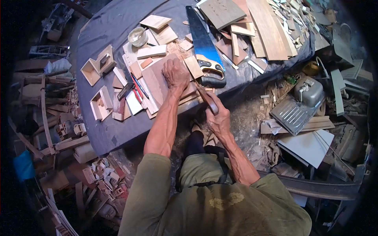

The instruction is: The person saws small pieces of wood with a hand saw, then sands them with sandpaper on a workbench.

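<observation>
My left hand [176, 74] is closed, knuckles up, and rests on a flat brown wooden board [152, 75] on the table. Whatever its fingers hold is hidden beneath them. My right hand [218, 118] is wrapped round the brown wooden handle of a tool [207, 100] at the table's front edge. The tool's far end points toward the board, and its exact kind cannot be made out. Just beyond lies a handsaw [202, 43] with a blue blade and a black and cream handle. A pale wood strip [193, 67] lies between the saw and my left hand.
On the cloth-covered table [130, 135] are small wooden boxes [101, 103], red-handled pliers [138, 94], a hammer [125, 90], a tub [138, 36] and stacked boards [271, 31]. A metal sink [293, 114] stands right, among scrap wood on the floor.
</observation>
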Demonstrator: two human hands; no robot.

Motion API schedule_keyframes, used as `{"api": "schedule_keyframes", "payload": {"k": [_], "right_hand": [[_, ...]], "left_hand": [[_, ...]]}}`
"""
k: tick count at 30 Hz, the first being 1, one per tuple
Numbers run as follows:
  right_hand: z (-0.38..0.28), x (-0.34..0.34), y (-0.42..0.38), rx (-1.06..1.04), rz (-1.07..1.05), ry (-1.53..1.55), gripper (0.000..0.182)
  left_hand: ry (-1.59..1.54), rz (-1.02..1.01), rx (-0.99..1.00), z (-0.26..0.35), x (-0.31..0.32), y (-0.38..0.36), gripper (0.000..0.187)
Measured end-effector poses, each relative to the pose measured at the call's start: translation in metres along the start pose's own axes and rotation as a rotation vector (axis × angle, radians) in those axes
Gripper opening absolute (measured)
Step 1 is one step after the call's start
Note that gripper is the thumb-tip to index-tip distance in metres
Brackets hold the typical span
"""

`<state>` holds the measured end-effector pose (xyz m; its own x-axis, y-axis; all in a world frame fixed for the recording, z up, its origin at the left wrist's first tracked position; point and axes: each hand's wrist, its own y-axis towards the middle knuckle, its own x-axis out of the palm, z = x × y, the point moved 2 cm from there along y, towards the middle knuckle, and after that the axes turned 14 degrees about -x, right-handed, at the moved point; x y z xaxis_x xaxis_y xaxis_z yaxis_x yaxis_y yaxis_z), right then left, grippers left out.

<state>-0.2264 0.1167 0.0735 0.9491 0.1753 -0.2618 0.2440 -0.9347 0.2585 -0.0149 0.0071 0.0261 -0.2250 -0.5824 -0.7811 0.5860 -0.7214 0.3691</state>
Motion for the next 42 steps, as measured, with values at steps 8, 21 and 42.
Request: {"api": "schedule_keyframes", "payload": {"k": [8,21,42], "right_hand": [[0.022,0.006,-0.006,0.161,0.15,0.313,0.049],[0.001,0.006,-0.009,0.178,-0.05,0.19,0.055],[0.024,-0.014,-0.059,-0.017,0.081,0.003,0.056]], "left_hand": [[-0.021,-0.04,-0.036,-0.009,0.007,0.0,0.019],[0.03,0.016,0.059,0.001,-0.005,-0.004,0.015],[0.051,-0.379,0.418,-0.014,-0.049,-0.016,0.068]]}}
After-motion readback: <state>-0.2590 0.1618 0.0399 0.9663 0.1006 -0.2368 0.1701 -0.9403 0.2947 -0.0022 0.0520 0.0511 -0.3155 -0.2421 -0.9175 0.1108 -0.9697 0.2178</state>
